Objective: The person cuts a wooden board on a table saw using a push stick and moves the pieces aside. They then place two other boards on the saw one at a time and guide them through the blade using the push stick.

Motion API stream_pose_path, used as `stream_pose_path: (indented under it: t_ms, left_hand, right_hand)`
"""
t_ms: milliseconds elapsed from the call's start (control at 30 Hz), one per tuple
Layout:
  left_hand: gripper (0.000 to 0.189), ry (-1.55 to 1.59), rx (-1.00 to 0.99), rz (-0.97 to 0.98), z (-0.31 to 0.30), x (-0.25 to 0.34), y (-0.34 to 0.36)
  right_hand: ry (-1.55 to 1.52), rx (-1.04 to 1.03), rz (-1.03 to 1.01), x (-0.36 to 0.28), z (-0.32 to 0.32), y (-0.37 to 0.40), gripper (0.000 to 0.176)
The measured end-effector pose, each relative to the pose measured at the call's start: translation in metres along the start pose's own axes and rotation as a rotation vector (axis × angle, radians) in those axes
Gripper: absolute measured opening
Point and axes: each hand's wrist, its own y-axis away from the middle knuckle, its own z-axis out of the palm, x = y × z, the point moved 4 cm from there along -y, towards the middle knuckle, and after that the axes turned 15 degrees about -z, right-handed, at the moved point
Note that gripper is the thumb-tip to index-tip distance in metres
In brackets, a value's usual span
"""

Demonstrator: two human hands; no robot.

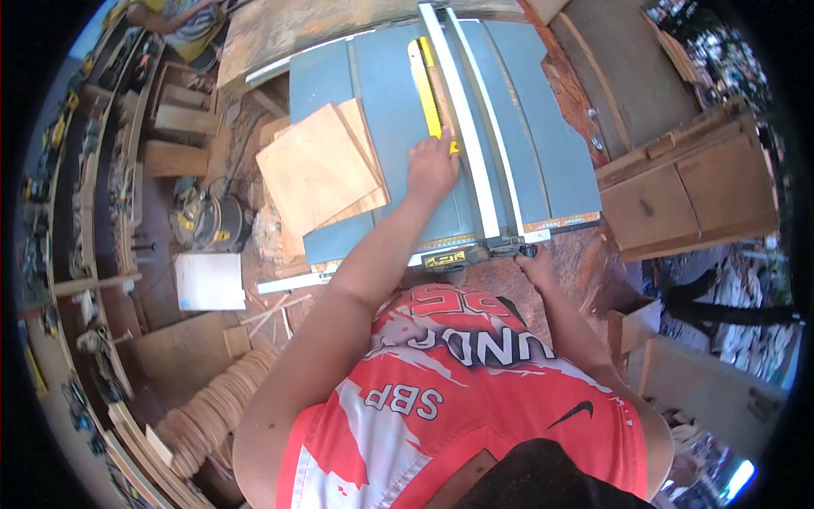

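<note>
My left hand (432, 170) lies on the blue-grey table saw top (390, 85), its fingers extended over the near end of a long yellow insert plate (426, 89). Beside that plate runs a narrow brown strip (443, 93); whether it is loose cannot be made out. Just right of my hand stands the rip fence (468, 127), its pale rails crossing the top. Down at the near edge, my right hand (536, 268) has its fingers closed around the dark fence lever (527, 251). Left of my left hand, overlapping square plywood panels (318, 165) rest on the saw top.
A round shop vacuum (219, 222) and a white board (210, 282) are at left. Below them lies a row of stacked wooden pieces (216, 411). Tool shelves (89, 204) line the far left, where another person (182, 25) sits. Wooden cabinets (691, 199) stand at right.
</note>
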Motion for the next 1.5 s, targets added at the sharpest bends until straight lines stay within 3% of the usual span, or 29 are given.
stream_pose_path:
  t_ms: [33, 367, 433, 567, 667, 767, 1067, 1133, 1500]
  left_hand:
    - [0.059, 0.008, 0.026, 0.005, -0.001, 0.000, 0.000]
    - [0.055, -0.003, 0.084, 0.068, -0.006, 0.005, 0.003]
    - [0.055, -0.011, 0.074, 0.059, -0.006, 0.006, 0.004]
    - [0.053, -0.053, 0.044, 0.023, -0.006, 0.008, -0.001]
    - [0.055, -0.080, 0.003, -0.015, -0.001, 0.006, -0.014]
    - [0.057, -0.160, -0.105, -0.063, -0.007, 0.011, -0.024]
    - [0.061, -0.157, -0.051, -0.007, -0.008, 0.011, -0.022]
    - [0.061, -0.148, -0.040, 0.005, -0.008, 0.011, -0.021]
    - [0.058, -0.113, 0.015, 0.063, -0.007, 0.008, -0.018]
  right_hand:
    - [0.109, 0.045, -0.153, -0.012, -0.002, 0.001, 0.038]
    - [0.023, -0.084, 0.070, 0.001, -0.006, -0.002, 0.038]
    - [-0.164, -0.111, 0.101, 0.015, 0.001, -0.004, 0.037]
    - [-0.171, -0.159, 0.097, 0.027, 0.002, -0.007, 0.035]
    - [-0.362, -0.190, 0.149, 0.024, 0.002, -0.005, 0.033]
    - [-0.363, -0.163, 0.176, 0.021, 0.003, -0.006, 0.031]
    - [-0.031, -0.048, 0.026, 0.024, 0.006, -0.006, 0.030]
    - [-0.012, -0.076, 0.084, 0.020, 0.005, -0.006, 0.055]
    - [-0.053, -0.020, 0.037, 0.036, 0.016, -0.006, 0.054]
